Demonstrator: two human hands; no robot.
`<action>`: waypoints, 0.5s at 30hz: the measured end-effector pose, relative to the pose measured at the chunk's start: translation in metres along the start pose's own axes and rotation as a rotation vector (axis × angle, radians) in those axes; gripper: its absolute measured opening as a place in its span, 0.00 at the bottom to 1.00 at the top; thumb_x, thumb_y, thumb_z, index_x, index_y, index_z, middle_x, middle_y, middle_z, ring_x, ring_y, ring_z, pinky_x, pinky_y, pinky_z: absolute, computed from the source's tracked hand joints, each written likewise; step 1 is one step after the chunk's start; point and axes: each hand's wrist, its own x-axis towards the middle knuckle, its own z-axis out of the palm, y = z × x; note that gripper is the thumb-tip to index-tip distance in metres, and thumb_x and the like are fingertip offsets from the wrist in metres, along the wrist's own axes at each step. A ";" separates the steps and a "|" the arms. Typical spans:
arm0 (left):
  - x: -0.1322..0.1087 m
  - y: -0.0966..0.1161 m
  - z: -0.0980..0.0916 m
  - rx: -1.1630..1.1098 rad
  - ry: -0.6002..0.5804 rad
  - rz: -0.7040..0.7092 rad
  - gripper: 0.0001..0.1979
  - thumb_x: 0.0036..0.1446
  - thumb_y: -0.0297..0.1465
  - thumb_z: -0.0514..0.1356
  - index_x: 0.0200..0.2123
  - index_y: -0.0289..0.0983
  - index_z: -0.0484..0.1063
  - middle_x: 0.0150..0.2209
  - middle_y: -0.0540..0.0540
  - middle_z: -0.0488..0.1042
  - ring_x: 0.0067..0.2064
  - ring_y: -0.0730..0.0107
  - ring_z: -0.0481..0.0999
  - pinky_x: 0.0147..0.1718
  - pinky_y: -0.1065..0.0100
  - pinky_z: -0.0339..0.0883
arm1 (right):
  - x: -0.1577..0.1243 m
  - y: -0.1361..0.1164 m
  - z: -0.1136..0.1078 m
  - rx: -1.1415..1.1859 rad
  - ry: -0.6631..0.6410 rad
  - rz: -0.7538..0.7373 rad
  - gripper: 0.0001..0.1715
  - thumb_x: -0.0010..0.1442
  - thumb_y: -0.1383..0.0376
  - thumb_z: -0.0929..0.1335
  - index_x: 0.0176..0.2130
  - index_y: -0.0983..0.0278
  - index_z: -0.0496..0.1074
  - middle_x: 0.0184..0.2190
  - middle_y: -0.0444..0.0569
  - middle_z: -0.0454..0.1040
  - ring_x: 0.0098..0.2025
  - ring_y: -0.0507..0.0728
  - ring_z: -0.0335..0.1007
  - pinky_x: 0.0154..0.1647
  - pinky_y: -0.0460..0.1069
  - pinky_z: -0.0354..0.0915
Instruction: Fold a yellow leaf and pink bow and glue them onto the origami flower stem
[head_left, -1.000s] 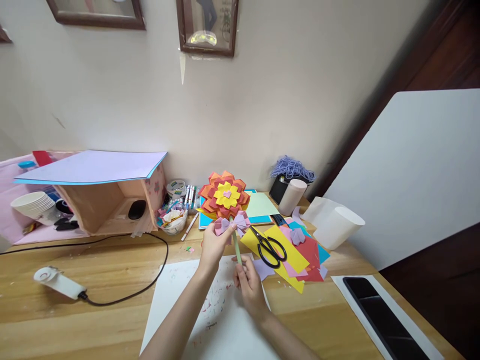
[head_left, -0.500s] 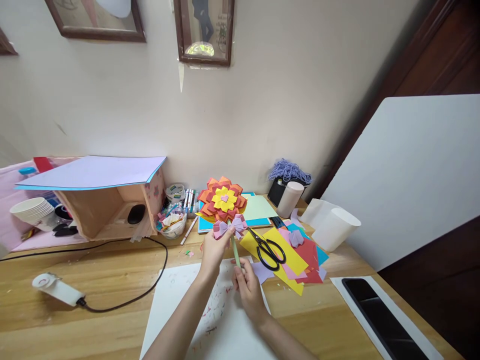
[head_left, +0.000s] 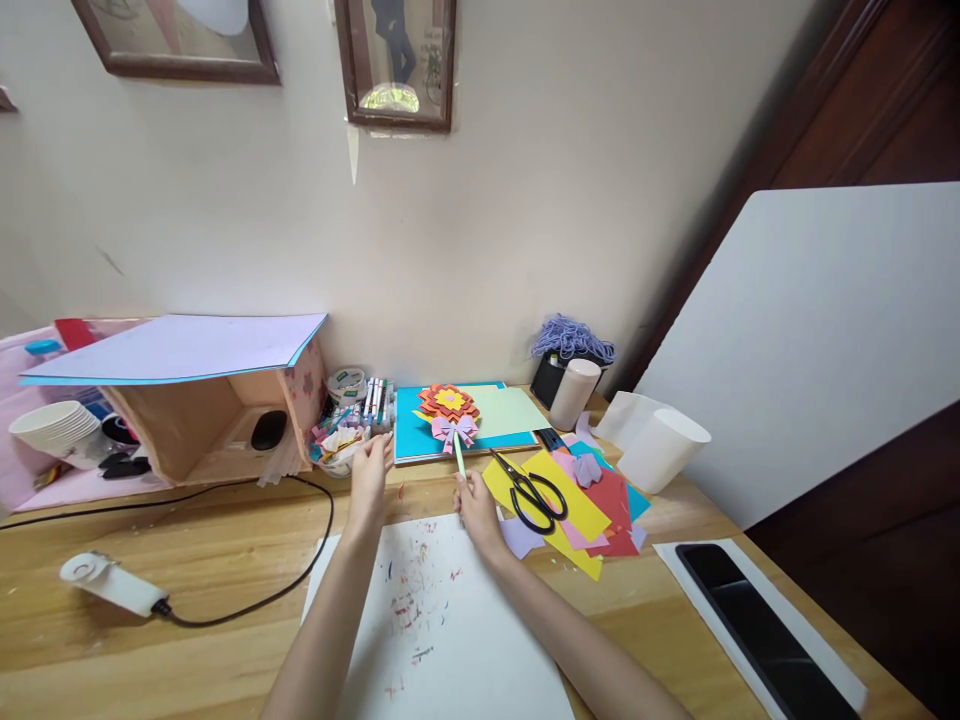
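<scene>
My right hand (head_left: 477, 505) is closed round the lower end of the pale green stem of a paper flower (head_left: 450, 402). The flower has orange-red outer petals, a yellow centre and a pink-lilac bow (head_left: 454, 432). It is over the blue and pale green sheets (head_left: 514, 412) at the back; whether it touches them I cannot tell. My left hand (head_left: 370, 472) is apart from the flower, beside the white basket of scraps (head_left: 337, 450), fingers outstretched and holding nothing that I can see. It covers the spot where a white pen lay.
Black-handled scissors (head_left: 534, 495) lie on yellow paper at the right, among coloured scraps. A stained white sheet (head_left: 450, 640) is under my forearms. A phone (head_left: 757, 630) lies far right, and a corded white tool (head_left: 112, 585) left. Markers (head_left: 377, 398) stand behind my left hand.
My left hand has let go of the flower just below its bow and moved left. My right hand has carried the flower forward and down over the blue sheets.
</scene>
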 end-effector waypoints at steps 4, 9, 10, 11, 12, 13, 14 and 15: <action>0.004 0.012 -0.010 -0.033 0.088 -0.037 0.03 0.45 0.30 0.59 0.26 0.37 0.68 0.32 0.46 0.73 0.39 0.69 0.74 0.37 0.71 0.68 | 0.008 0.005 0.010 -0.018 0.011 0.012 0.15 0.56 0.53 0.61 0.32 0.63 0.63 0.14 0.38 0.61 0.18 0.51 0.56 0.19 0.44 0.51; 0.002 0.019 -0.011 -0.070 0.088 -0.044 0.05 0.44 0.29 0.59 0.28 0.37 0.69 0.33 0.47 0.73 0.38 0.71 0.74 0.36 0.72 0.68 | 0.019 0.002 0.028 -0.009 -0.014 0.089 0.11 0.54 0.57 0.62 0.30 0.63 0.63 0.14 0.39 0.63 0.17 0.50 0.58 0.18 0.43 0.50; 0.001 0.020 -0.011 -0.075 0.086 -0.047 0.05 0.43 0.29 0.59 0.28 0.36 0.70 0.33 0.47 0.73 0.37 0.71 0.74 0.35 0.72 0.68 | 0.021 0.002 0.031 0.002 -0.030 0.125 0.11 0.54 0.57 0.62 0.30 0.63 0.63 0.13 0.39 0.63 0.16 0.49 0.57 0.16 0.43 0.49; 0.000 0.021 -0.011 -0.079 0.083 -0.051 0.05 0.43 0.29 0.59 0.28 0.36 0.70 0.33 0.47 0.73 0.37 0.71 0.74 0.35 0.72 0.68 | 0.023 0.002 0.033 0.015 -0.049 0.163 0.11 0.54 0.58 0.62 0.30 0.63 0.62 0.13 0.38 0.63 0.14 0.49 0.55 0.15 0.43 0.48; 0.000 0.021 -0.011 -0.084 0.080 -0.056 0.06 0.43 0.28 0.59 0.29 0.36 0.70 0.33 0.47 0.73 0.37 0.71 0.74 0.35 0.72 0.68 | 0.025 0.002 0.035 0.031 -0.071 0.202 0.11 0.54 0.58 0.62 0.30 0.63 0.62 0.13 0.38 0.62 0.12 0.48 0.54 0.14 0.43 0.47; -0.001 0.022 -0.011 -0.090 0.076 -0.062 0.06 0.43 0.28 0.59 0.29 0.36 0.70 0.32 0.47 0.73 0.37 0.71 0.74 0.35 0.71 0.68 | 0.027 0.002 0.036 0.051 -0.094 0.235 0.11 0.54 0.58 0.62 0.31 0.64 0.62 0.13 0.38 0.62 0.11 0.48 0.53 0.13 0.43 0.47; -0.001 0.023 -0.011 -0.096 0.073 -0.069 0.06 0.43 0.28 0.59 0.30 0.36 0.70 0.32 0.46 0.73 0.36 0.71 0.74 0.35 0.71 0.68 | 0.028 0.001 0.036 0.072 -0.116 0.262 0.11 0.53 0.58 0.61 0.31 0.64 0.62 0.14 0.38 0.62 0.11 0.47 0.52 0.12 0.42 0.47; -0.001 0.025 -0.011 -0.102 0.071 -0.076 0.06 0.44 0.27 0.58 0.30 0.36 0.69 0.32 0.46 0.73 0.36 0.72 0.74 0.36 0.71 0.68 | 0.029 0.000 0.035 0.093 -0.134 0.280 0.11 0.53 0.59 0.61 0.31 0.65 0.62 0.14 0.38 0.62 0.11 0.46 0.51 0.11 0.42 0.46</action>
